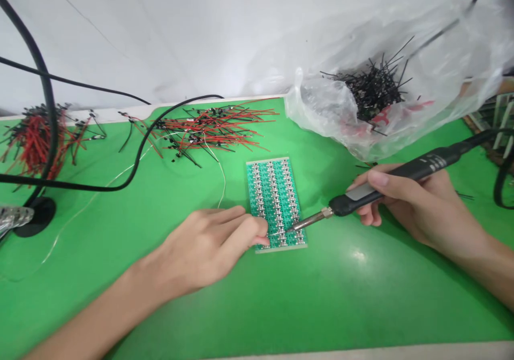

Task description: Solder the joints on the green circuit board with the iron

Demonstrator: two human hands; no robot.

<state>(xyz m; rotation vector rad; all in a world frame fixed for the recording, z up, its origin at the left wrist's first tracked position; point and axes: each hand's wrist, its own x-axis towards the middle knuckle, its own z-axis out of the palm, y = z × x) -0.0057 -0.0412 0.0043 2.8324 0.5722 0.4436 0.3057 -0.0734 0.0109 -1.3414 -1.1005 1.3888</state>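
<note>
Slanting from upper right to lower left in the head view, the soldering iron (425, 163) points its metal tip left and toward the person, ending over the near part of the circuit board (265, 188), close to its middle column of parts. The right hand (417, 204) is closed around the handle, thumb along its upper side. Fingers bent together, the left hand (212, 245) pinches the solder wire (224, 180), whose short end reaches right to the iron's tip.

The board lies flat on the green worktop (341, 306), its long axis running away from the person, the far end leaning slightly left; three columns of shiny parts follow that length. The left hand covers part of its near left edge.

Behind the left hand, the solder wire loops up to a pile of red and black leads (201, 124), then trails back left. Another bundle of leads (36, 140) lies at far left, partly behind a thick black cable (48, 97). A thinner black cable (108, 188) bends across the left side. Beyond the iron, a clear plastic bag (321, 113) holds black wire pieces (371, 92).
</note>
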